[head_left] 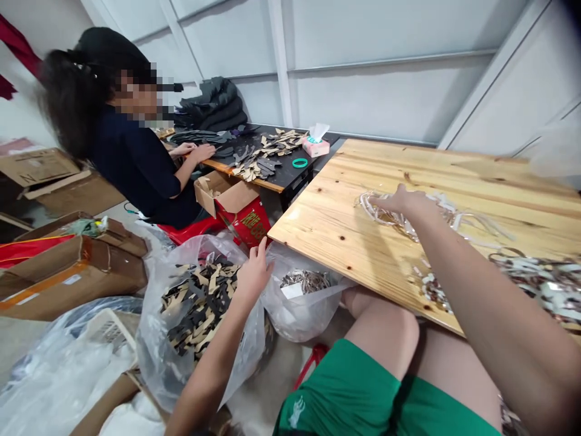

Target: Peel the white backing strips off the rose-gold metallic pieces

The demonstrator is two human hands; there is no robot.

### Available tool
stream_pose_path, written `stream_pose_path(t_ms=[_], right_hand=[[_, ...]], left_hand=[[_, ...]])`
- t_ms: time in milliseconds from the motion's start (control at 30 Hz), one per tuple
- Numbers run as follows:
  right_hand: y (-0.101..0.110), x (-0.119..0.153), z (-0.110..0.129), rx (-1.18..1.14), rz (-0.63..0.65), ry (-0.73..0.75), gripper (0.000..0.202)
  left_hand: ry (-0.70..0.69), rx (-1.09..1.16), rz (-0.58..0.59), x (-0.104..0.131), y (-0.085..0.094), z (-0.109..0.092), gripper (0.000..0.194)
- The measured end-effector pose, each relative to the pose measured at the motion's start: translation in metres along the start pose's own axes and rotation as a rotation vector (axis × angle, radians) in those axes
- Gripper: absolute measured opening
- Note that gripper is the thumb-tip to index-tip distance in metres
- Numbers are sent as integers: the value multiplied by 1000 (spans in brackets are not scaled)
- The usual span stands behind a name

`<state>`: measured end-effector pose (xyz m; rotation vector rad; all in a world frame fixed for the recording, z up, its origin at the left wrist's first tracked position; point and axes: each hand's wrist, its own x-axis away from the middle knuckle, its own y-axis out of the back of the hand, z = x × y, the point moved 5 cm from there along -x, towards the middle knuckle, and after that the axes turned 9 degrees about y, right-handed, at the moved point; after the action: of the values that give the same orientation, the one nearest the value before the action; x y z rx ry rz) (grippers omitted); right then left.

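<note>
My right hand point(402, 203) lies over a loose bundle of clear and white strips point(454, 219) on the wooden table point(331, 206). Its fingers are stretched out to the left across the strips, with the thumb raised apart. By the table's left corner, my left hand point(254, 274) hangs above the gap between two plastic bags, its fingers apart and nothing visible in them. Beneath it to the left, a large clear bag holds black and tan cut pieces point(200, 303). A smaller bag to the right contains shiny strips point(311, 282).
More brown and white strips point(540, 278) lie at the table's right. A person point(136, 151) sits at a black table point(290, 172) with cut pieces, a tissue box point(316, 144) and a green ring point(300, 163). A red box point(245, 218) and cardboard boxes point(72, 272) stand left.
</note>
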<state>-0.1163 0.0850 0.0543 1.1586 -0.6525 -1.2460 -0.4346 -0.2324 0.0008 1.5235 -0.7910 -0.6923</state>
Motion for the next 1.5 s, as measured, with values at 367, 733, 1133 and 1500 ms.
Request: stream_pose_path(t_ms=[367, 733, 1133, 1500], right_hand=[[-43, 37, 37, 183, 30, -250, 99], [-39, 52, 28, 179, -145, -121, 57], [-38, 73, 42, 178, -217, 46, 41], [-9, 79, 47, 34, -497, 254, 46]], left_hand=[[-91, 162, 44, -16, 8, 5, 30], [-316, 243, 207, -14, -8, 4, 57], [-353, 48, -94, 54, 39, -7, 56], [-788, -240, 213, 122, -49, -63, 15]])
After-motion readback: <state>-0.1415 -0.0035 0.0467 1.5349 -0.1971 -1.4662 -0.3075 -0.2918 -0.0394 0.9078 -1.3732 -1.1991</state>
